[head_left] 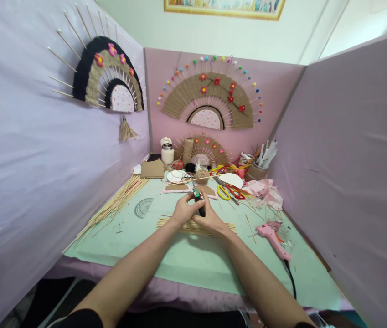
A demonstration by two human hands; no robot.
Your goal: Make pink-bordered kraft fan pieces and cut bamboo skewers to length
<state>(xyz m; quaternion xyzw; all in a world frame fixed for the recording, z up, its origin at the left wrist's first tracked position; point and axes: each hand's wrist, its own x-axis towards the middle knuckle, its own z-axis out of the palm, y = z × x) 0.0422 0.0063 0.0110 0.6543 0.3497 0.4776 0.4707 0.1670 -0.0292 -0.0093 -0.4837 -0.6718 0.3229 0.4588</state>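
Both my hands meet at the middle of the table around a small tool with a green part and a dark handle. My left hand has its fingers closed against the tool from the left. My right hand wraps round its dark handle from the right. The tool points away from me; its far tip is thin. Beneath my hands lies a row of thin wooden sticks, partly hidden by them. Just beyond are two flat brown pieces with pink edges.
A pink glue gun with a black cord lies at the right. Yellow-handled scissors and red-handled ones sit behind my right hand. Long sticks are heaped at the left. A jar, twine and a holder stand at the back.
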